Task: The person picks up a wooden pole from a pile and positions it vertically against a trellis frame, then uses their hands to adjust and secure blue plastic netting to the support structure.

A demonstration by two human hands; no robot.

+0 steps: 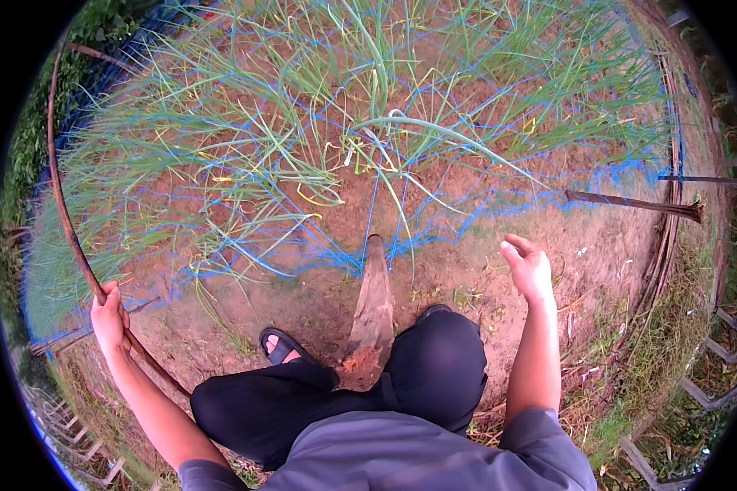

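Note:
Out at the left, my left hand [110, 317] is closed around a long, thin, curved brown stick [63, 196]. The stick rises beyond the hand along the left side, and its lower end runs down to my left knee. My right hand [528, 268] is in front of my right side, its fingers loosely bent and the thumb near the index finger. Nothing shows in it. Between the hands, a blue net [336, 255] stretches over green, onion-like plants [377, 74]. The net's near edge reaches a wooden stake [373, 307] between my legs.
Another wooden stake [635, 204] juts out at the right, beside the net's edge. Brown soil [458, 295] lies before my knees, and dry grass [663, 352] grows at the right. Long thin sticks [667, 237] line the far right. My sandalled foot [280, 345] rests left of the near stake.

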